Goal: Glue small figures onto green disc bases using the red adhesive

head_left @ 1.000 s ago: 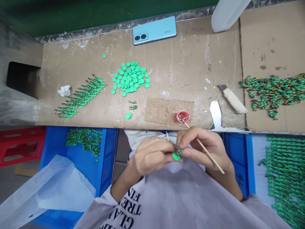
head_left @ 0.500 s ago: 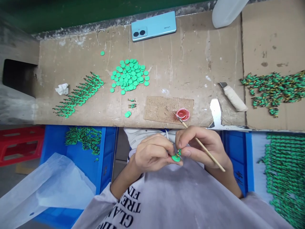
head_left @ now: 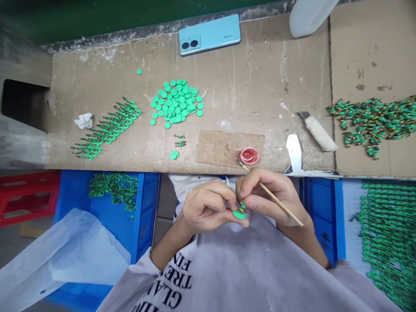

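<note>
Cardboard surface [head_left: 260, 78]: open pot [head_left: 249, 155], red contents; hands [head_left: 209, 207] hold green disc [head_left: 239, 215].

On my worktop [head_left: 266, 82], a phone [head_left: 211, 35] is lying by the back edge, discs [head_left: 177, 102] are sitting before it, leftward, and a cup [head_left: 249, 155] is standing on a cardboard piece [head_left: 212, 149] near the front edge.

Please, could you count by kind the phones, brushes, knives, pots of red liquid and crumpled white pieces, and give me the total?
Phone: 1
Brush: 1
Knife with wrapped handle: 1
Pot of red liquid: 1
Crumpled white piece: 1
Total: 5
</note>
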`<state>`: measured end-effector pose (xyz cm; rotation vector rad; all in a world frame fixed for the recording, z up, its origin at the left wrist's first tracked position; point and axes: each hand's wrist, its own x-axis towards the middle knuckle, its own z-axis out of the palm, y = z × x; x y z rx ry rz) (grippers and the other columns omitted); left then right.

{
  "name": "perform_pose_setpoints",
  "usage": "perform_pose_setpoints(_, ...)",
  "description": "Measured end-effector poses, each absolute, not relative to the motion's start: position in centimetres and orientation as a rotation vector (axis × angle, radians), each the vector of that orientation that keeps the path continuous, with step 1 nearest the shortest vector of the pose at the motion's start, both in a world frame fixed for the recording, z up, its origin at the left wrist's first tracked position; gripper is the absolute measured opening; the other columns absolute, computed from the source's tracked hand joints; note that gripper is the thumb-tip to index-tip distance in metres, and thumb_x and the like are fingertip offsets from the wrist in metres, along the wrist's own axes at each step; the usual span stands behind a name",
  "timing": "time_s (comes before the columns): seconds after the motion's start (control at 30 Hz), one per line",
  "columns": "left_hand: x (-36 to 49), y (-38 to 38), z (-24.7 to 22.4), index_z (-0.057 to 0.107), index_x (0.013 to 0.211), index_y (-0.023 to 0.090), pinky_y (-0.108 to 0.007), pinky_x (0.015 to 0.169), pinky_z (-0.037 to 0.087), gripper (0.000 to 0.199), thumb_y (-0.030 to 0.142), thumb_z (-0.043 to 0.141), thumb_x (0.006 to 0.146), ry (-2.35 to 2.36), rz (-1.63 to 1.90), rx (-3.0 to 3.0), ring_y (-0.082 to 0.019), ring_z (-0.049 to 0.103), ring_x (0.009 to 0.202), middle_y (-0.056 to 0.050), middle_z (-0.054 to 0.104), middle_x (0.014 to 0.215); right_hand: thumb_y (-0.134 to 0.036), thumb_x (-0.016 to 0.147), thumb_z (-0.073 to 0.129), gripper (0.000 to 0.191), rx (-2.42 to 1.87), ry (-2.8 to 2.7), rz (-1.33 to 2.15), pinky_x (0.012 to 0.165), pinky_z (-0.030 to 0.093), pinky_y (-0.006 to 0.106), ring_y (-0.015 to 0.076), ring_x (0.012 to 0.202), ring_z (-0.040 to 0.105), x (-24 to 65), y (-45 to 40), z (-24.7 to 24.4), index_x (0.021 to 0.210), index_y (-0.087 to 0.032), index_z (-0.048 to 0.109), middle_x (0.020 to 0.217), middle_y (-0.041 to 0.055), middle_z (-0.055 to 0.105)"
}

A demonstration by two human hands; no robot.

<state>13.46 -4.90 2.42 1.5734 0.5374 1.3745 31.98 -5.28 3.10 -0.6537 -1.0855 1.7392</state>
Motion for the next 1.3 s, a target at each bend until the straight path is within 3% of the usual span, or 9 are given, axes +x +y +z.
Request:
perform_pose_setpoints(0.37, 13.2, -4.9, 2.6, 0.044, 0.075, 0.02, -0.021, 0.065, 0.058, 0.046, 0.01, 0.088, 0.081, 0.542, 1.368, 1.589, -0.01, 0.069, 0.069, 0.002, 0.071, 0.081, -0.02, 0.099, 0.075, 0.003, -0.612, -1.015, 1.837, 0.06, 0.056, 0.017, 0.0099, 0.066, 0.067, 31.7, -5.2, 3.8, 0.098, -0.019, 0.072, 0.08, 0.0004, 0.071)
perform_pose_setpoints(0.53, 13.1, -5.1, 2.4, 0.041, 0.075, 0.021, -0.023, 0.067, 0.058, 0.043, 0.011, 0.08, 0.089, 0.525, 1.375, 1.59, -0.011, 0.07, 0.072, 0.001, 0.071, 0.081, -0.017, 0.1, 0.072, 0.003, -0.546, -1.026, 1.84, 0.063, 0.058, 0.018, 0.0107, 0.069, 0.071, 31.5, -5.1, 3.9, 0.101, -0.02, 0.071, 0.08, 0.0, 0.073)
perform_pose_setpoints(0.87, 12.7, -5.0, 2.6, 0.031, 0.074, 0.023, -0.024, 0.065, 0.055, 0.05, 0.005, 0.075, 0.09, 0.523, 1.316, 1.694, -0.011, 0.066, 0.07, 0.002, 0.068, 0.079, -0.019, 0.097, 0.077, 0.007, -0.632, -1.048, 1.773, 0.059, 0.056, 0.022, 0.0131, 0.065, 0.069, 31.4, -5.3, 4.2, 0.095, -0.019, 0.07, 0.075, -0.0001, 0.072)
perform_pose_setpoints(1.1, 12.9, -4.9, 2.8, 0.036, 0.075, 0.023, -0.024, 0.064, 0.057, 0.047, 0.007, 0.077, 0.089, 0.544, 1.315, 1.728, -0.012, 0.07, 0.068, 0.003, 0.07, 0.078, -0.022, 0.097, 0.077, 0.01, -0.631, -1.052, 1.783, 0.056, 0.055, 0.023, 0.014, 0.064, 0.07, 31.2, -5.2, 4.2, 0.094, -0.021, 0.067, 0.076, -0.0001, 0.072)
perform_pose_setpoints(1.3, 13.2, -5.4, 2.0, 0.048, 0.077, 0.02, -0.022, 0.067, 0.062, 0.041, 0.014, 0.089, 0.081, 0.634, 1.353, 1.561, -0.013, 0.075, 0.073, 0.0, 0.076, 0.083, -0.023, 0.098, 0.076, 0.007, -0.735, -1.153, 1.62, 0.059, 0.054, 0.024, 0.0136, 0.067, 0.068, 31.7, -5.5, 4.2, 0.097, -0.022, 0.069, 0.078, -0.0005, 0.071)
